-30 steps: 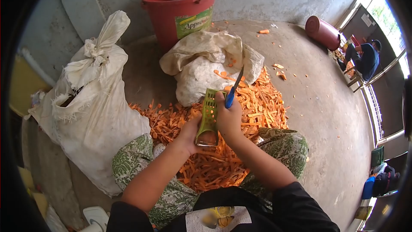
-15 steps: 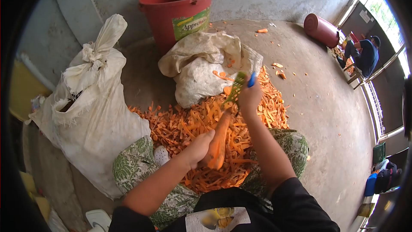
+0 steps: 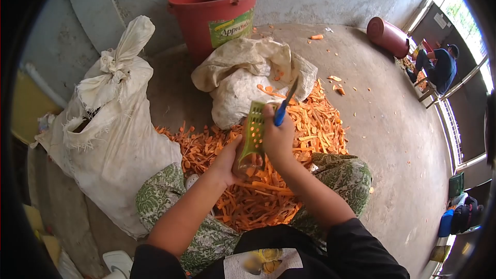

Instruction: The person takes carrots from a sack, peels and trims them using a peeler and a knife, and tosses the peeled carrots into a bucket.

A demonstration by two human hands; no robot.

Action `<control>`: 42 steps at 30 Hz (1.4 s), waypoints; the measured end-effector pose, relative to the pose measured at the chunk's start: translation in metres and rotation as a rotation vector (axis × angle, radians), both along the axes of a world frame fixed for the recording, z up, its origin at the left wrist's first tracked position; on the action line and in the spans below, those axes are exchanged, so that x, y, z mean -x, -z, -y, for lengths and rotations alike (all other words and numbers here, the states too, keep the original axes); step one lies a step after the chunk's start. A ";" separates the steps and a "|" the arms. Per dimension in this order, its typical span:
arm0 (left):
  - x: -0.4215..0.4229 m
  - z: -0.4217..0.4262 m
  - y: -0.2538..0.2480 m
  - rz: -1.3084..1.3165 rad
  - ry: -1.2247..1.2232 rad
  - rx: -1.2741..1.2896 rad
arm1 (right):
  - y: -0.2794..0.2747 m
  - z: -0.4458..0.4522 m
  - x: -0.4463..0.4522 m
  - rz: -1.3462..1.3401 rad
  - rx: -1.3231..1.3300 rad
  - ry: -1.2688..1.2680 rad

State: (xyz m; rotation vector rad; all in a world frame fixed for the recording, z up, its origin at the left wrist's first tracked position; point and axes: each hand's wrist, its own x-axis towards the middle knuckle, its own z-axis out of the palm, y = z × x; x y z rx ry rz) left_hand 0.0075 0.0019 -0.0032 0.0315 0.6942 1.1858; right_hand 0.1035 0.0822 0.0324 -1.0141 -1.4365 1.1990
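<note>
My left hand is wrapped round a carrot, held low over the heap of orange peelings. Much of the carrot is hidden behind my fingers and the peeler. In my right hand is a green peeler with a perforated handle, its lower end against the carrot. The same hand also grips a knife by its blue handle, blade pointing up and away. Peelings spread between my legs, which are in green patterned trousers.
A crumpled white sack lies behind the peelings, before a red bucket. To the left stands a full, tied sack. At far right a person sits near a tipped red barrel. Carrot scraps dot the concrete floor.
My right hand has come down and nearer, bringing the peeler from the carrot's far end to its near part. The knife blade now shows plainly. My left hand has shifted slightly up and left.
</note>
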 end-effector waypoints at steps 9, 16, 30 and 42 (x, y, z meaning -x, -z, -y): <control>-0.008 -0.002 0.003 -0.064 -0.021 0.050 | 0.012 0.008 0.001 0.200 -0.026 0.047; -0.008 -0.005 0.004 -0.182 -0.037 0.037 | 0.020 -0.003 0.002 0.360 -0.093 0.109; -0.009 0.018 -0.010 -0.308 0.247 0.050 | 0.059 -0.135 -0.056 0.253 -0.066 0.686; -0.019 -0.003 0.003 0.011 -0.090 0.151 | 0.004 0.004 -0.023 0.068 0.103 0.036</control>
